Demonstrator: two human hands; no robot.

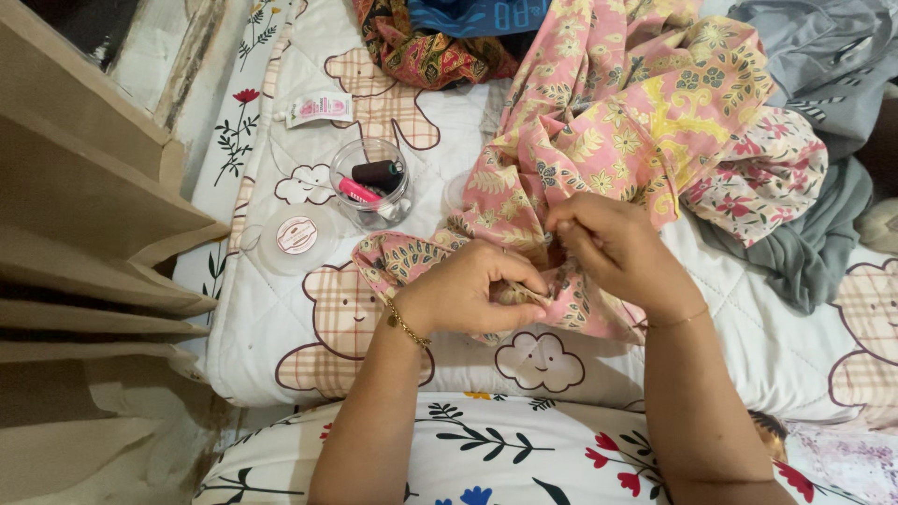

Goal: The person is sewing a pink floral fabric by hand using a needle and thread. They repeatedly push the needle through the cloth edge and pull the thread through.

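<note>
Head-camera view: a pink floral fabric (617, 122) is bunched on a quilted bed cover (309, 318) printed with bears and clouds, and its near edge is gathered between both hands at the centre of the frame. The left hand (463, 290) is closed in a pinch on a fold of the cloth, a gold bracelet (407, 327) seen at its wrist. The right hand (608, 248) is also closed, fingertips pressed together on the same hem just beside the left; whether a needle or thread is held there cannot be told, as anything so fine is hidden by the fingers.

The cloth is judged to be light, thin and limp: it drapes and creases freely, would slide and lose its fold if released, and is best taken at the hem with a narrow fingertip grip, one hand anchoring while the other works.

To the left of the hands, a clear plastic jar (371, 182) holding a dark thread spool and a pink item is seen standing open on the cover, with its round clear lid (295, 236) laid flat beside it. A small white tube (318, 108) lies farther up. Grey cloth (814, 234) is heaped to the right, and a dark patterned cloth (421, 47) lies at the top. A floral garment (505, 458) fills the foreground.
</note>
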